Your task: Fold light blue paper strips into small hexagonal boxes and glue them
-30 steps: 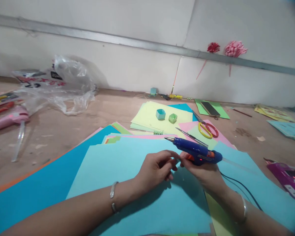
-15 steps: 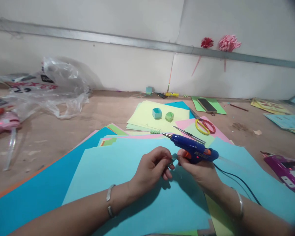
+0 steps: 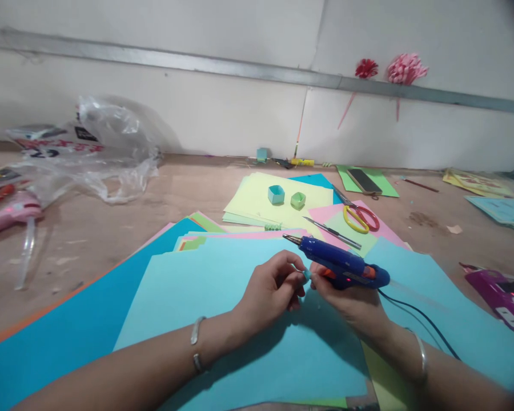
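my left hand (image 3: 270, 292) pinches a tiny light blue paper piece (image 3: 306, 275) at its fingertips, just above the light blue sheet (image 3: 223, 297). my right hand (image 3: 346, 299) grips the blue glue gun (image 3: 340, 265), nozzle aimed left, and its fingertips meet the same piece. 2 small folded paper boxes (image 3: 286, 197) sit on the yellow sheets (image 3: 257, 202) beyond.

Single head-worn view, forward and down, close over the hands (image 3: 308, 291) and paper-strewn table (image 3: 111, 228).

Brown floor (image 3: 163, 217): coloured paper sheets (image 3: 223, 297), scissors (image 3: 360, 217), plastic bag (image 3: 107, 154)
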### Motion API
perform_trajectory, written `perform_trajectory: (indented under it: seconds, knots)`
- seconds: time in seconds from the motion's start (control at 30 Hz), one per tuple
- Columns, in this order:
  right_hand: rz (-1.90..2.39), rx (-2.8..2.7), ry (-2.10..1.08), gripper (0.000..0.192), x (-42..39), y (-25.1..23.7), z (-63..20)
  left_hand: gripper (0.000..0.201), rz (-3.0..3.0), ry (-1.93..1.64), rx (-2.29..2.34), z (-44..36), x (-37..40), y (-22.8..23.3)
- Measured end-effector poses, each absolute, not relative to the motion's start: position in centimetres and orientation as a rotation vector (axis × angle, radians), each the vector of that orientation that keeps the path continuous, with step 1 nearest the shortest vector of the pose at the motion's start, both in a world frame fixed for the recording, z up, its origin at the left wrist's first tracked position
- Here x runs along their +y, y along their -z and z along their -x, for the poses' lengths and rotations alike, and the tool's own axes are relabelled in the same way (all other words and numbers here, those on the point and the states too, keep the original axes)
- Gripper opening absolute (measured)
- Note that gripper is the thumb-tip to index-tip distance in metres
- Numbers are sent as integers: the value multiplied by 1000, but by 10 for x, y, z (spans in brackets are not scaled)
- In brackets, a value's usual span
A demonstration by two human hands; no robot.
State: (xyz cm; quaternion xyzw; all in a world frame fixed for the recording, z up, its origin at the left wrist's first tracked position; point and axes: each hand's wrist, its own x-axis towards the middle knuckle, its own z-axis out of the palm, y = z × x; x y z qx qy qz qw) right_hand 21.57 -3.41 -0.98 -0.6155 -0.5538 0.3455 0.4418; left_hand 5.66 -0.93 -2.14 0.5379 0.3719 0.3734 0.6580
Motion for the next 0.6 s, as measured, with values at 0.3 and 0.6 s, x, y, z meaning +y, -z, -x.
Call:
perform_trajectory:
  seconds: [0.3,0.6]
  knots:
    - [1436,-1446,-918,15,-37,7,-218,25,-1233,-786,883,-58,-6,22]
    - [1434,-1489,-890,19,-35,5,-220,17,-1530,-787,958,-53,-7,21]
